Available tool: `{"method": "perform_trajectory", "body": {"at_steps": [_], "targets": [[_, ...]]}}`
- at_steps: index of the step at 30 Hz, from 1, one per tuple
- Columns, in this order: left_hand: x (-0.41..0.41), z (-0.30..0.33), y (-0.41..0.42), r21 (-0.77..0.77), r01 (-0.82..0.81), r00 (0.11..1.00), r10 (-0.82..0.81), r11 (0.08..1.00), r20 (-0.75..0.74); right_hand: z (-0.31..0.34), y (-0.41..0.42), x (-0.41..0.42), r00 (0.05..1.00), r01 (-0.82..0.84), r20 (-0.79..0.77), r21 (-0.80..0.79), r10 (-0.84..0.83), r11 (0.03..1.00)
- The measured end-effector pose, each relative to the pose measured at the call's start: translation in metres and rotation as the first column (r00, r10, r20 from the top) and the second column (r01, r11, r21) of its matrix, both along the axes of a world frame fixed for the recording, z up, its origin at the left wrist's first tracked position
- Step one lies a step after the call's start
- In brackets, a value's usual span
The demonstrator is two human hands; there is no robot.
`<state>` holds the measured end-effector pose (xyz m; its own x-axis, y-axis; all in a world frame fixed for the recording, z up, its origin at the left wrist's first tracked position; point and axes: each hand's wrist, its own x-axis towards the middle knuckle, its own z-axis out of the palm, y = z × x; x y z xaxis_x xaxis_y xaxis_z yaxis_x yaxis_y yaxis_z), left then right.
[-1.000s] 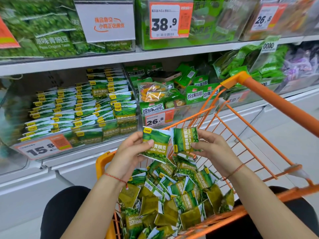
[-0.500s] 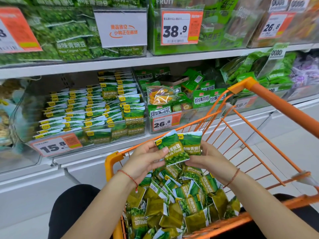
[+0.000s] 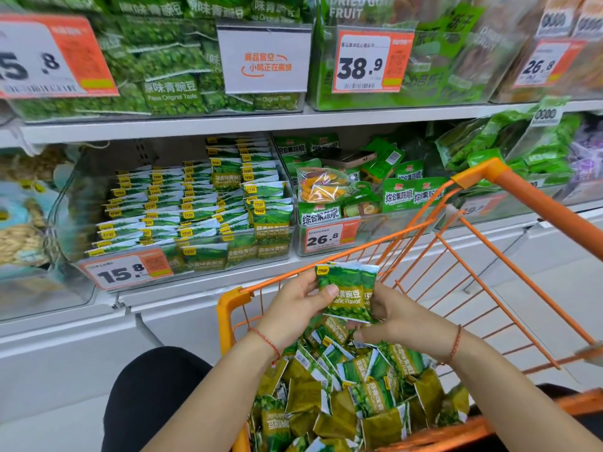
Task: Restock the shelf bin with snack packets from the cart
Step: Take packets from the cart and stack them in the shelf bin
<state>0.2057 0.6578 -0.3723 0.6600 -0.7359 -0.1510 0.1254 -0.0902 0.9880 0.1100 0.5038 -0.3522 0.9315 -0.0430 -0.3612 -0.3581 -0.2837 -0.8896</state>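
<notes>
Two green garlic-flavour pea packets [image 3: 347, 290] are stacked one behind the other above the orange cart [image 3: 528, 197]. My left hand [image 3: 293, 308] grips them from the left, thumb across the front packet. From the right, my right hand [image 3: 398, 321] holds the same stack, its fingers mostly hidden behind the packets. Below my hands the cart holds a loose heap of the same packets [image 3: 355, 386]. The clear shelf bin [image 3: 124, 272] with the 15.8 price tag stands on the lower shelf, up and left of my hands, filled with neat rows of matching packets.
A neighbouring bin [image 3: 329, 238] tagged 26.8 holds vegetable-crisp packs, right of the pea bin. The upper shelf [image 3: 228, 123] carries more bins with price tags. The cart's wire rim [image 3: 359, 247] runs between my hands and the shelf. My dark-clothed knee [image 3: 153, 386] is at lower left.
The two packets, held apart one per hand, have come together into one stack gripped by both hands. The view has shifted closer to the shelf.
</notes>
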Motion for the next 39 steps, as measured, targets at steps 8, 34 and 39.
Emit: {"method": "perform_trajectory", "body": {"at_steps": [8, 34, 39], "targets": [[0.001, 0.010, 0.010, -0.009, -0.056, 0.978, 0.057, 0.998, 0.203, 0.017, 0.023, 0.011, 0.986, 0.100, 0.146, -0.111, -0.083, 0.989], [0.223, 0.031, 0.036, 0.256, -0.556, 0.817, 0.464, 0.791, 0.341, -0.019, 0.037, 0.185, 0.882, 0.314, 0.390, -0.905, 0.263, 0.288], [0.236, 0.012, 0.027, 0.268, -0.647, 0.747, 0.521, 0.714, 0.414, -0.018, 0.037, 0.185, 0.869, 0.338, 0.415, -0.896, 0.270, 0.289]]}}
